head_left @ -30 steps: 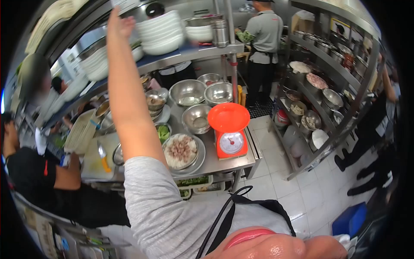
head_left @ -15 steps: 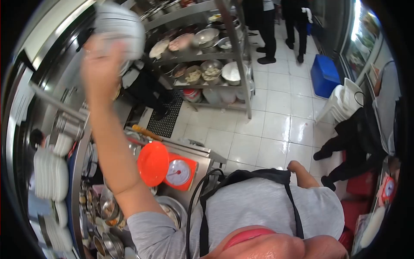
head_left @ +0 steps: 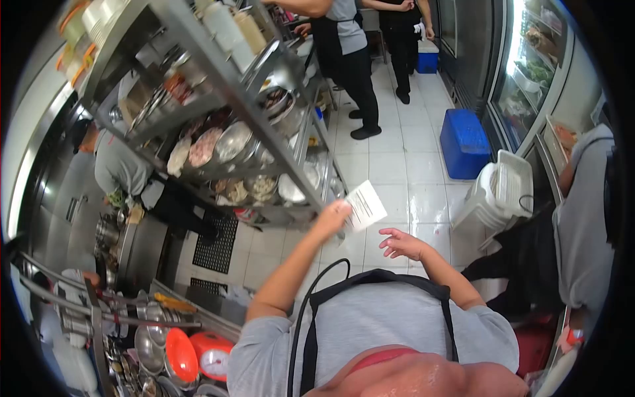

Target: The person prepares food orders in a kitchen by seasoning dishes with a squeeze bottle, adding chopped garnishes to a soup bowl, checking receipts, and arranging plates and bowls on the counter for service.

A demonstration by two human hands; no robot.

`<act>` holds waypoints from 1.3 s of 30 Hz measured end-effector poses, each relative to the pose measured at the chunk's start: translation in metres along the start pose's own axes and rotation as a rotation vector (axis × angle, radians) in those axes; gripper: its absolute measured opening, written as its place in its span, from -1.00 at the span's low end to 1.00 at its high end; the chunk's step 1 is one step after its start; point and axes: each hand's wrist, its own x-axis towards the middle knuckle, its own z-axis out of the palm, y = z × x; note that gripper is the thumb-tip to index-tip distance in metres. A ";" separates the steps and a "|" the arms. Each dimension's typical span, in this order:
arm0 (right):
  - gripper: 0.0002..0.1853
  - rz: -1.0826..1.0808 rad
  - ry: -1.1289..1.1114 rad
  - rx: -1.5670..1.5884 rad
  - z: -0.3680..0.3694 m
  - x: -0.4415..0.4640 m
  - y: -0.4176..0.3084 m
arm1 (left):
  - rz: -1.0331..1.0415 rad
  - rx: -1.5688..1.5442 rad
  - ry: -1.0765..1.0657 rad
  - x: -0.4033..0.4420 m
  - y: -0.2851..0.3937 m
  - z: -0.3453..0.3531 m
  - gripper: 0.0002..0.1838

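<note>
My left hand (head_left: 333,220) grips a white paper slip (head_left: 365,206) with printed lines of text, out in front of my chest. Close to the slip on its right is my right hand (head_left: 405,245). Its fingers are spread and slightly bent, with nothing in them, and a small gap separates them from the paper. Past my left hand stands a metal shelf rack (head_left: 228,106) loaded with bowls and trays of food.
Behind my left arm are a red kitchen scale (head_left: 213,357) and an orange-red plate (head_left: 180,355). A blue cooler box (head_left: 465,144) and a white plastic chair (head_left: 496,188) stand at right. One co-worker (head_left: 582,218) is close on my right; others stand ahead and at left.
My left hand has come down from high at the upper left, where it held something white and blurred, to before my chest. My right hand has risen into view. The whole view has turned.
</note>
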 end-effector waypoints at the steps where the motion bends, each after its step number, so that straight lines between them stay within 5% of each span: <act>1: -0.46 -0.037 -0.010 0.023 -0.013 0.010 -0.014 | -0.080 -0.129 0.021 0.023 -0.022 0.015 -0.79; 6: -0.56 -0.142 0.045 0.060 -0.063 0.067 -0.073 | -0.263 -0.387 0.047 0.086 -0.016 0.047 -0.76; 13: -0.78 -0.341 0.264 0.048 -0.131 0.179 -0.152 | -0.298 -0.290 -0.051 0.217 -0.017 -0.002 -0.75; 17: -0.74 -0.326 0.200 -0.218 -0.186 0.234 -0.196 | -0.068 -0.101 -0.065 0.305 0.015 -0.034 -0.76; 18: -0.71 -0.381 0.209 -0.217 -0.197 0.247 -0.214 | -0.154 0.038 -0.044 0.332 0.024 -0.045 -0.77; 20: -0.69 -0.503 0.340 -0.559 -0.223 0.269 -0.266 | 0.172 0.204 0.136 0.401 0.013 -0.064 -0.77; 21: -0.68 -0.592 0.348 -0.564 -0.239 0.289 -0.291 | 0.174 0.293 0.152 0.419 0.053 -0.075 -0.76; 23: -0.72 -0.734 0.382 -0.446 -0.257 0.308 -0.354 | 0.037 -0.068 0.130 0.460 0.115 -0.090 -0.80; 24: -0.74 -0.651 0.418 -0.372 -0.255 0.304 -0.392 | 0.163 -0.144 0.153 0.480 0.137 -0.095 -0.79; 30: -0.73 -0.655 0.142 -0.099 -0.318 0.391 -0.481 | 0.190 -0.271 0.178 0.572 0.175 -0.137 -0.76; 33: -0.72 -0.579 0.026 -0.073 -0.332 0.446 -0.509 | 0.193 -0.477 0.496 0.604 0.177 -0.147 -0.76; 39: -0.69 -0.481 -0.303 -0.345 -0.303 0.530 -0.570 | 0.111 -0.378 0.798 0.595 0.159 -0.210 -0.71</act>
